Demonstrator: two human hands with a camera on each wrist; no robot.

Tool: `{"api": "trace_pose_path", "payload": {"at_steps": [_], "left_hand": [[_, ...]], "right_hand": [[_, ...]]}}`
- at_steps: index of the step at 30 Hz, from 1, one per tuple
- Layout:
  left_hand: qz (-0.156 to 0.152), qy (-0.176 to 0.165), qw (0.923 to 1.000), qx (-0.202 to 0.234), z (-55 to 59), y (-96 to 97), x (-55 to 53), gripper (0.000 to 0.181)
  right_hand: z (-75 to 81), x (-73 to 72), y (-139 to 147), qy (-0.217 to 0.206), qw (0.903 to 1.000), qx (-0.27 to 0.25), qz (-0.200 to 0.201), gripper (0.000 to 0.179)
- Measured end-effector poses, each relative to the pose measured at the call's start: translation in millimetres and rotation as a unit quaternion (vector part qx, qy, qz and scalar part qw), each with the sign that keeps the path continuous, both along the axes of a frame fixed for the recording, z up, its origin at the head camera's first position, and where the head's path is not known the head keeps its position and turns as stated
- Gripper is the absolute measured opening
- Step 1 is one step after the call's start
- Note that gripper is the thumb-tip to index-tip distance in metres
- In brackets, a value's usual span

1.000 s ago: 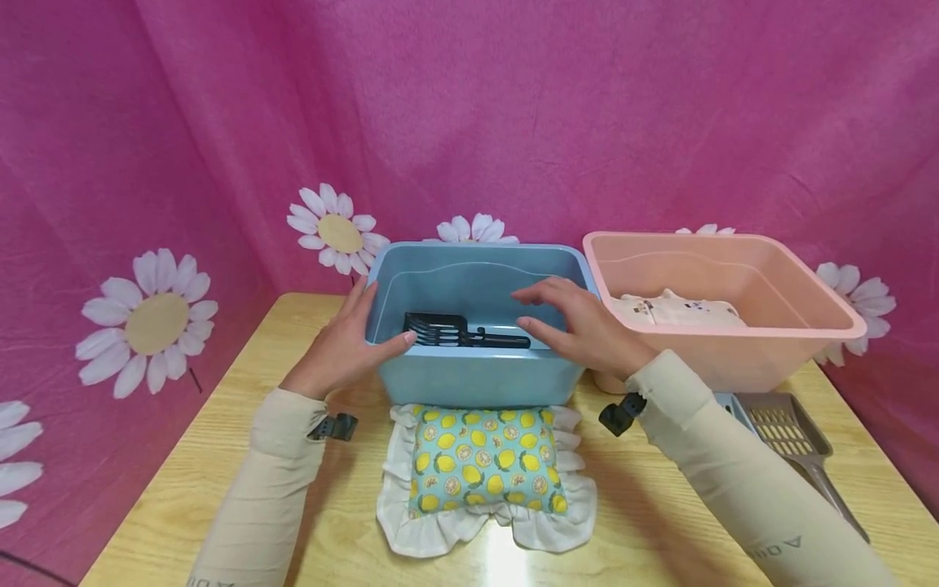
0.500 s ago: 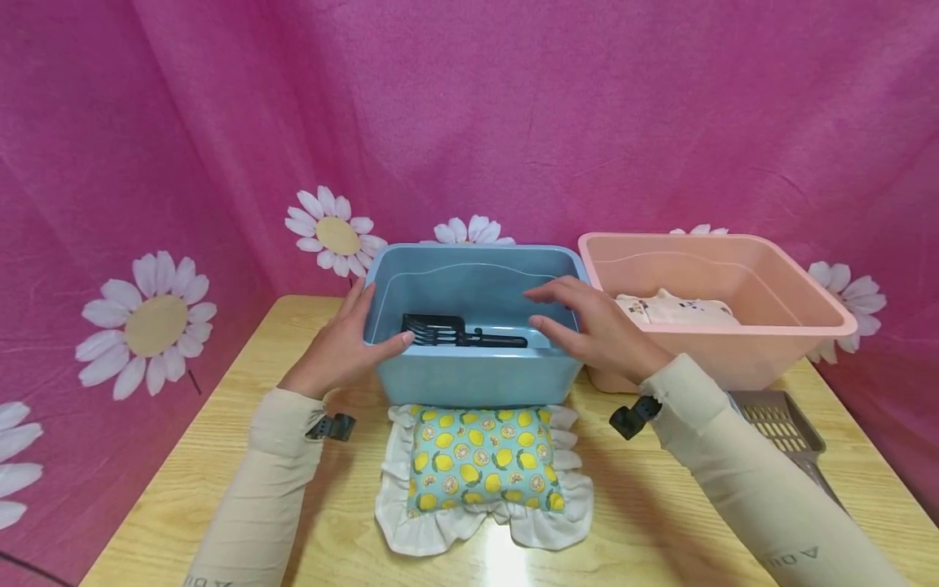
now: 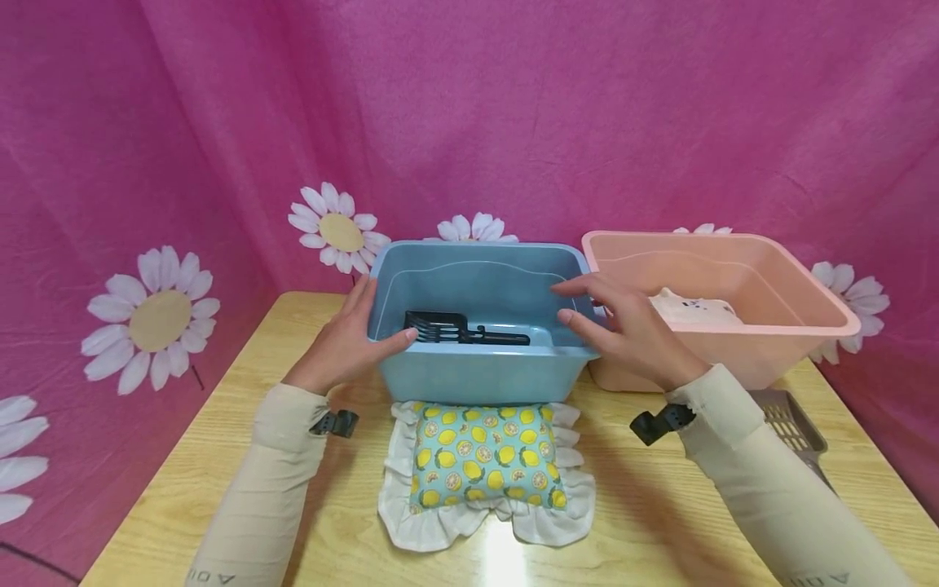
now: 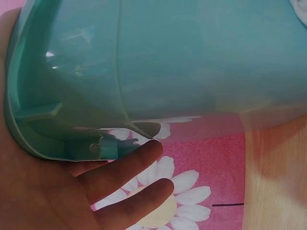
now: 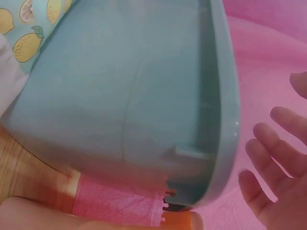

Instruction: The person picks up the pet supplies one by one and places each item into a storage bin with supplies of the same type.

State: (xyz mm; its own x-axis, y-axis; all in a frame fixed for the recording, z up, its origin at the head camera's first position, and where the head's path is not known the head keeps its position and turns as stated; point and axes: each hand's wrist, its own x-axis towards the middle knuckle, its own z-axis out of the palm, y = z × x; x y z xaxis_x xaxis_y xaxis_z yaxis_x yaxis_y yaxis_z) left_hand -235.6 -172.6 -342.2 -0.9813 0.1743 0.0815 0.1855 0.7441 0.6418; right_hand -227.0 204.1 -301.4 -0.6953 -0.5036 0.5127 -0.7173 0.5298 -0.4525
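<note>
A blue plastic bin (image 3: 484, 375) stands at the middle back of the table. My left hand (image 3: 345, 342) rests on its left front corner, the thumb along the front rim. In the left wrist view, the fingers (image 4: 129, 167) extend fairly straight along the outside. My right hand (image 3: 631, 326) hovers at the bin's right end, fingers spread and holding nothing. The right wrist view shows those fingers (image 5: 271, 153) apart from the bin's rim. Inside the bin lies a black slotted scoop (image 3: 447, 328), its handle pointing right. A lemon-print pillow (image 3: 484, 456) with white ruffles lies in front.
A pink bin (image 3: 763, 350) stands right of the blue one, holding a whitish printed fabric item (image 3: 693, 310). A brown slotted scoop (image 3: 792, 424) lies on the table (image 3: 660, 505) at right, partly behind my right arm. A pink flowered curtain (image 3: 469, 122) hangs behind.
My right hand has moved rightward, from over the inside of the blue bin to its right edge. The left hand stays at its corner, and the bin and scoop stay put.
</note>
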Motion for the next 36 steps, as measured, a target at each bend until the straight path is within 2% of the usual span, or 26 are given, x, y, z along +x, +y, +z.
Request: {"api": "trace_pose_path", "payload": {"at_steps": [4, 8, 16, 21, 27, 31, 36], "left_hand": [[-0.001, 0.008, 1.0000, -0.001, -0.4, 0.6, -1.5, 0.108], [0.000, 0.006, 1.0000, -0.001, -0.8, -0.3, -1.9, 0.108], [0.001, 0.005, 0.9999, -0.009, 0.1, -1.0, -1.6, 0.108], [0.001, 0.005, 0.9999, -0.014, 1.2, -0.7, -0.8, 0.109], [0.002, 0.004, 0.9998, -0.017, 0.9, 0.6, -1.0, 0.109], [0.002, 0.003, 0.9999, -0.015, 0.5, 1.4, -1.2, 0.109], [0.004, -0.002, 0.9999, -0.015, 0.3, 1.1, -1.0, 0.110]], "right_hand": [[-0.3, 5.3, 5.2, -0.007, 0.9997, -0.018, -0.013, 0.035], [-3.6, 9.3, 10.1, 0.005, 0.9997, -0.022, -0.013, 0.035], [-8.0, 17.6, 18.0, 0.001, 0.9995, -0.030, -0.012, 0.036], [-8.4, 23.3, 21.5, 0.018, 0.9992, -0.033, -0.011, 0.042], [1.8, 38.3, 21.9, 0.057, 0.9971, -0.047, -0.021, 0.041], [11.0, 50.3, 21.4, 0.057, 0.9964, -0.059, -0.020, 0.042], [-3.8, 42.2, 37.7, 0.052, 0.9967, -0.056, -0.029, 0.043]]}}
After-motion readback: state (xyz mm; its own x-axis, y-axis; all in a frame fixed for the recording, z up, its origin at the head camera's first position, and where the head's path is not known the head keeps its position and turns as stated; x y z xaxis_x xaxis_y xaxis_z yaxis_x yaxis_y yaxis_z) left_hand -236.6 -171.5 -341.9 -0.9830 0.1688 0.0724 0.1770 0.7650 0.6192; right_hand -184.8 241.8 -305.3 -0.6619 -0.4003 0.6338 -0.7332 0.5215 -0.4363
